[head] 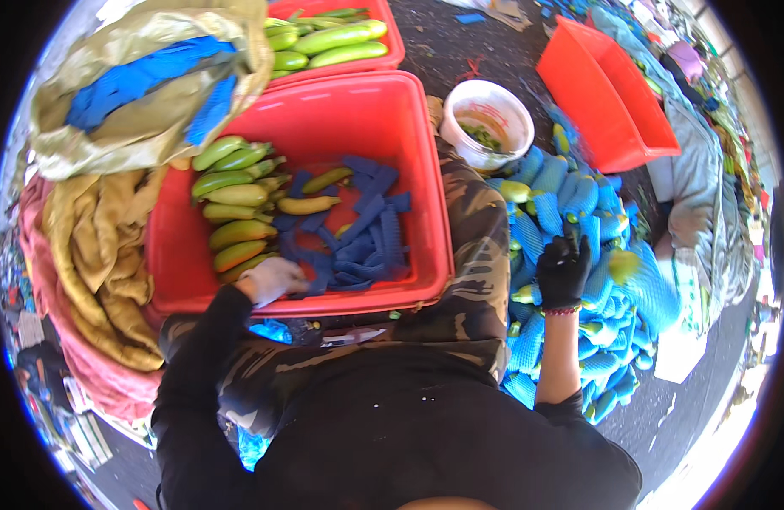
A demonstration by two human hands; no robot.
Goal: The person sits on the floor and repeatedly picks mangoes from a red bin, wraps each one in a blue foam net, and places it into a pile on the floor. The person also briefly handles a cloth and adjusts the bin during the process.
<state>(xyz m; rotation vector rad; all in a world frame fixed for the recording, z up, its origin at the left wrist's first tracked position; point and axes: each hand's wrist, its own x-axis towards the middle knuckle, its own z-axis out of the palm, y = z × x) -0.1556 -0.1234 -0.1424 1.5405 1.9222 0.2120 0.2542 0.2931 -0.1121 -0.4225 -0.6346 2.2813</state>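
My left hand, in a pale glove, reaches into a red plastic crate across my lap. Its fingertips are at the blue foam net sleeves; blur hides whether they grip one. A row of green and yellowish zucchini lies along the crate's left side, and two loose ones rest among the sleeves. Out to the right, my right hand wears a black glove, fingers apart with nothing visible in them. Under it spreads a heap of zucchini in blue foam nets. Beside it is a motion-blurred netted zucchini, not touching my hand.
A second red crate of zucchini stands beyond. A white bucket holds green scraps. Another red crate is tilted at the far right. A tan sack with blue sleeves lies left. What looks like a knife rests near my lap.
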